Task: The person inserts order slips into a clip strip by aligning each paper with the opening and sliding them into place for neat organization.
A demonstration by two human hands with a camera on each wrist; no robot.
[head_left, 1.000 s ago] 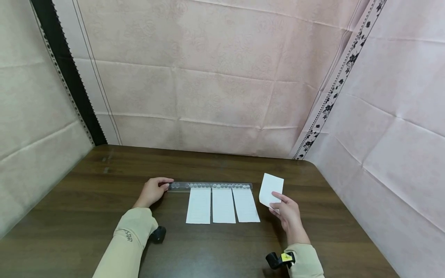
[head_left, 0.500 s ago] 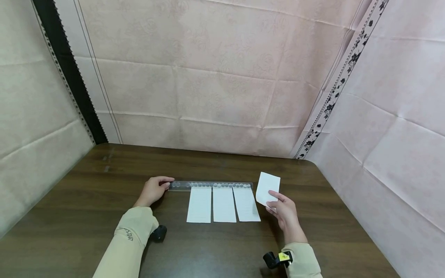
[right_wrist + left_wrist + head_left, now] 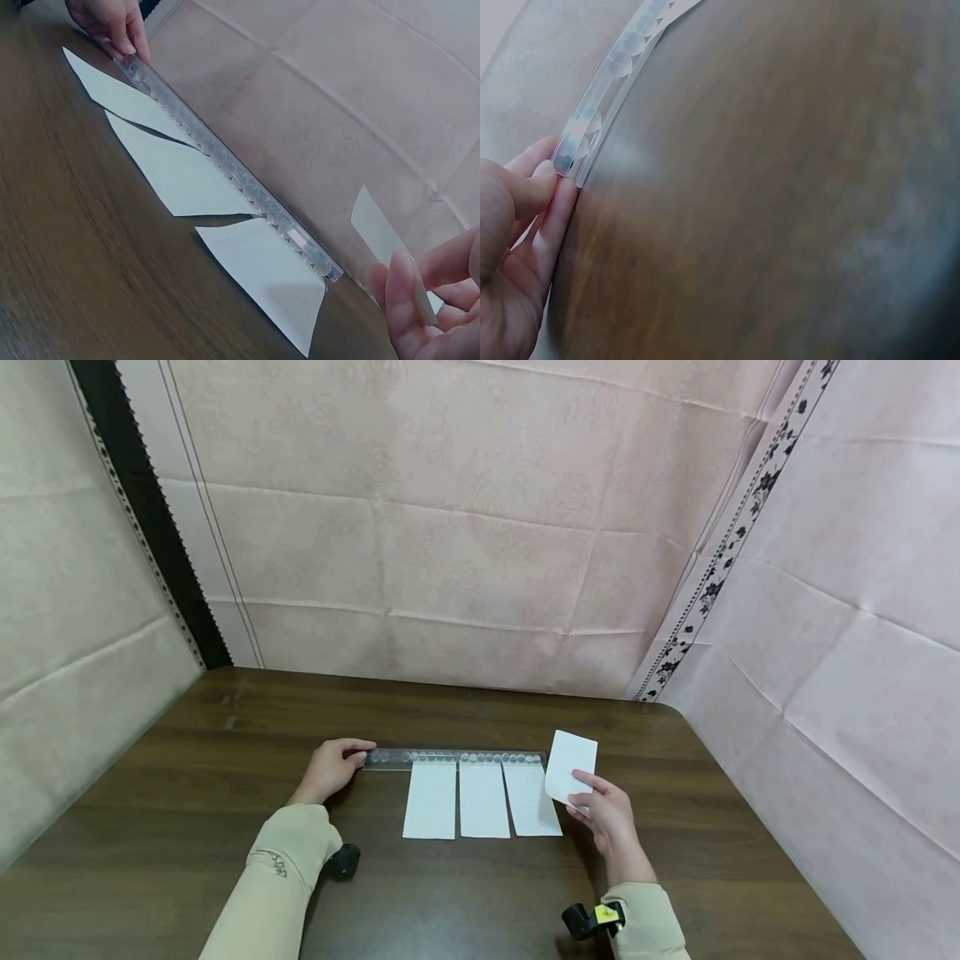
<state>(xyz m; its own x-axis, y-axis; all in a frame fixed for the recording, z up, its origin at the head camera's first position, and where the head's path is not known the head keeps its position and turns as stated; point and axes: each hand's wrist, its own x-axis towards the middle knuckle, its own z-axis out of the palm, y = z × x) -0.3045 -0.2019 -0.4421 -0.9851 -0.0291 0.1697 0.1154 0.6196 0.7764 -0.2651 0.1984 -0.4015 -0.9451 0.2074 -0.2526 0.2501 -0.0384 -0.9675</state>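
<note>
My left hand (image 3: 327,772) pinches the left end of a clear plastic ticket rail (image 3: 388,760), with round discs or balls along its length. In the left wrist view, the thumb (image 3: 536,191) and fingers close on the tip of the rail (image 3: 592,112). Three white lined paper slips extend from its lower edge: a left slip (image 3: 430,806), a middle slip (image 3: 482,806) and a right slip (image 3: 534,810), the right one slightly slanted. My right hand (image 3: 611,818) holds another white paper slip (image 3: 572,762) between thumb and fingers, its left edge overlapping the rail's right end in the head view.
Everything is over a dark brown wooden table (image 3: 420,902). Pale cloth hangs behind it (image 3: 450,568) and on both sides, with a flowered border at right. A black wrist camera (image 3: 588,920) sits at the right cuff, another (image 3: 343,862) at the left.
My right hand has moved a little to the left with its paper slip, bringing it against the rail's right end in view. The left hand and rail stay nearly still.
</note>
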